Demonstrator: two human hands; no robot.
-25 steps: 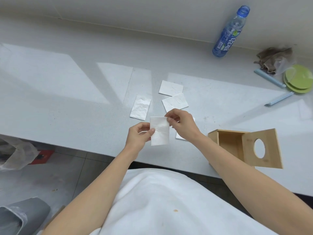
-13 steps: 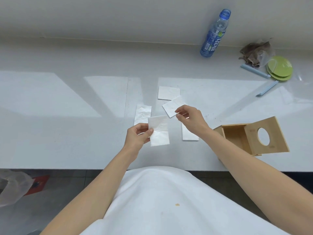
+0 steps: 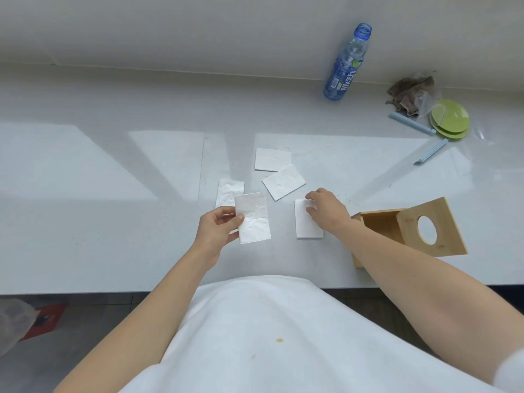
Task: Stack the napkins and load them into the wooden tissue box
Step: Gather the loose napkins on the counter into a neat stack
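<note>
Gathering step, judged early: one napkin is in hand, none is loaded.

The held napkin (image 3: 253, 217) is pinched at its left edge between the thumb and fingers (image 3: 224, 220) of the left hand (image 3: 217, 229). It is raised just off the surface (image 3: 113, 194), flat face up, likely so the next sheet can be laid on it square. In view it overlaps the crumpled napkin (image 3: 228, 190) behind it. Contact between the two cannot be told.

The flat napkin (image 3: 307, 228) lies just beside the wooden tissue box (image 3: 377, 222), on its left. The right hand (image 3: 326, 212) is set on that napkin's far right corner, fingers (image 3: 312, 198) bent down onto it. Whether the corner is pinched or only pressed cannot be told. A corner is probably chosen because a thin sheet lying flat offers little else to lift.

Two more sheets lie further back: the angled napkin (image 3: 283, 182) and the far napkin (image 3: 272, 159), corners meeting or slightly overlapped. Four sheets are thus uncollected.

The box is set near the front edge, open, with the holed panel (image 3: 442, 236) swung out to the right. This is presumably so a finished stack can be dropped in without fighting the hole. No napkin is seen in the visible part of the cavity.

Well apart at back right are a plastic bottle (image 3: 346, 65), a brown rag (image 3: 408, 93), green plates (image 3: 450, 120) and two pale blue strips (image 3: 411, 123). None is judged relevant.
</note>
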